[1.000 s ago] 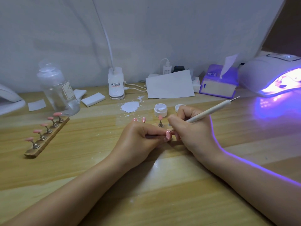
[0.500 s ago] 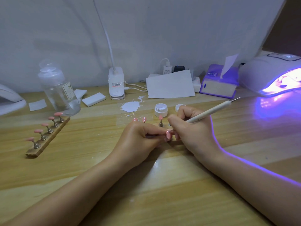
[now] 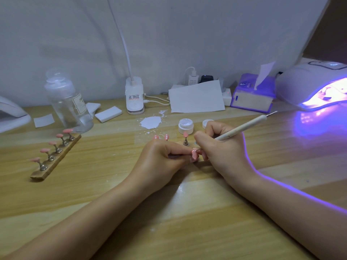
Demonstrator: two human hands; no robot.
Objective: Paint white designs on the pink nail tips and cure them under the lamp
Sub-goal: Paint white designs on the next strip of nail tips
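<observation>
Almost nothing changed from a second ago: same pose, same layout, only a faint shift of the view. Left hand (image 3: pixel 161 158) curled, fingertips pinching the stem of a pink nail tip (image 3: pixel 195 154) at mid-table, just in front of the wooden strip. Right hand (image 3: pixel 219 147) closed round a cream dotting pen (image 3: pixel 242 128), working end down at that nail tip, metal point of the far end aimed at the glowing lamp (image 3: pixel 315 89) on the right. Behind the hands, two dotted pink tips (image 3: pixel 161 137), one plain tip on its stand (image 3: pixel 185 139), an open white gel pot (image 3: pixel 185 125). Far left, a second holder strip (image 3: pixel 54 162) with five pink tips, untouched. White smear (image 3: pixel 151 122) on the table (image 3: pixel 187 222) as before.
</observation>
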